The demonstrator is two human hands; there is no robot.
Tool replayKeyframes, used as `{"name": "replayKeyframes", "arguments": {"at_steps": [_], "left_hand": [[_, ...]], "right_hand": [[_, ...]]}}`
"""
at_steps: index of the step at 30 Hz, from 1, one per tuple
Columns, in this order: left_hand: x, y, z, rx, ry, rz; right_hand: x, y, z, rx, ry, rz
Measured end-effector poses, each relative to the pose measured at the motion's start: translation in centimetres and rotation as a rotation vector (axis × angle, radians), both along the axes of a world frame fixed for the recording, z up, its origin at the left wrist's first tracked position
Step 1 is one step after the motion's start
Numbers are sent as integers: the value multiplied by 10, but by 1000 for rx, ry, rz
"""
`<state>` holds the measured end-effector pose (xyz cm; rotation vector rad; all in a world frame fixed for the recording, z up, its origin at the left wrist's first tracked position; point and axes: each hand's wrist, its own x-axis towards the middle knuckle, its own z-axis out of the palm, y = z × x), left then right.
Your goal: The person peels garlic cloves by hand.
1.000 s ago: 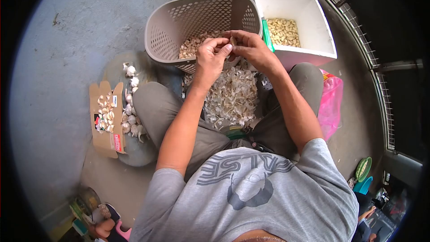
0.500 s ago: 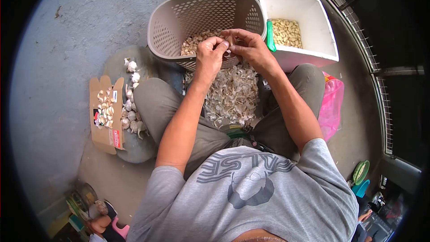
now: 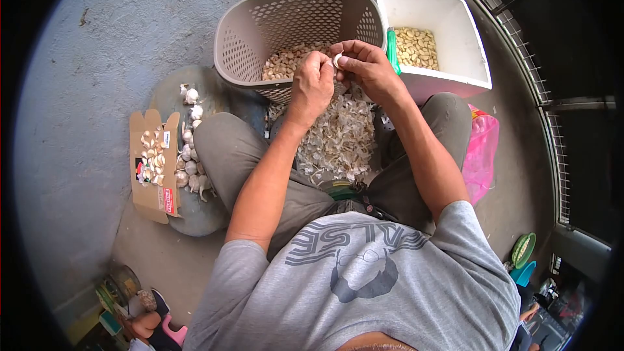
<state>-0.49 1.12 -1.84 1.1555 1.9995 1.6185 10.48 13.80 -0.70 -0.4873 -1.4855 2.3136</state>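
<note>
A pale garlic clove (image 3: 337, 60) is pinched between my two hands over the near rim of the grey perforated basket (image 3: 244, 52). My left hand (image 3: 312, 88) is closed, with thumb and fingertips against the clove. My right hand (image 3: 369, 71) grips the clove from the other side, its fingers curled. Unpeeled garlic cloves (image 3: 286, 63) lie in the bottom of the basket. Beneath my hands, a heap of papery garlic skins (image 3: 335, 136) lies between my legs.
Right of the basket, a white foam box (image 3: 448, 13) holds peeled cloves (image 3: 416, 49); a green handle (image 3: 392, 52) sits at its edge. At left are a cardboard box (image 3: 149, 205) of cloves and garlic bulbs (image 3: 191, 168). A pink bag (image 3: 480, 156) lies by my right knee.
My left hand has turned and shifted slightly right, with its fingers closer to the right hand. The clove's pale surface now shows between my fingertips.
</note>
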Motion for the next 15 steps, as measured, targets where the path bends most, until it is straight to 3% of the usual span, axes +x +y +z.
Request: {"name": "replayKeyframes", "arguments": {"at_steps": [4,7,15], "left_hand": [[-7,-3,1,-29,120,9],[-10,-8,0,-163,140,-205],[-7,-8,6,-72,-449,-241]], "right_hand": [[4,3,5,-2,-14,-4],[2,9,-3,52,-5,-48],[5,11,-1,227,-54,-41]]}}
